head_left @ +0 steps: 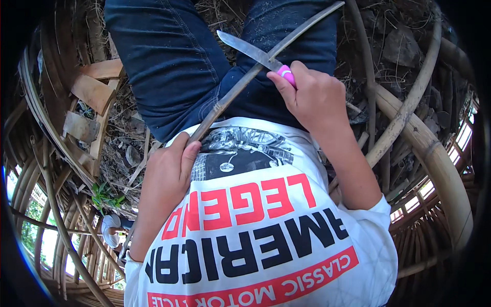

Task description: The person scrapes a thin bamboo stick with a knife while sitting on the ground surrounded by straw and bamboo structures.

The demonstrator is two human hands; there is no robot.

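Observation:
A long, thin bamboo stick [236, 91] slants across my lap, from my waist up to the far right. My left hand [176, 163] is closed round its near end, close to my shirt. In my right hand [317, 97] is a knife [249, 50] with a pink handle, gripped with the thumb along the handle. The blade points to the far left and crosses the stick beyond its middle, seeming to touch it there. Small pale shavings dot my dark jeans [169, 56] around the stick.
Thick bamboo poles [419, 138] cross at the right. On the left stand curved bamboo strips and a frame with flat wooden slats [92, 92]. Dry litter and stones [401, 48] cover the ground. Another person [111, 230] shows small beyond the bamboo at the lower left.

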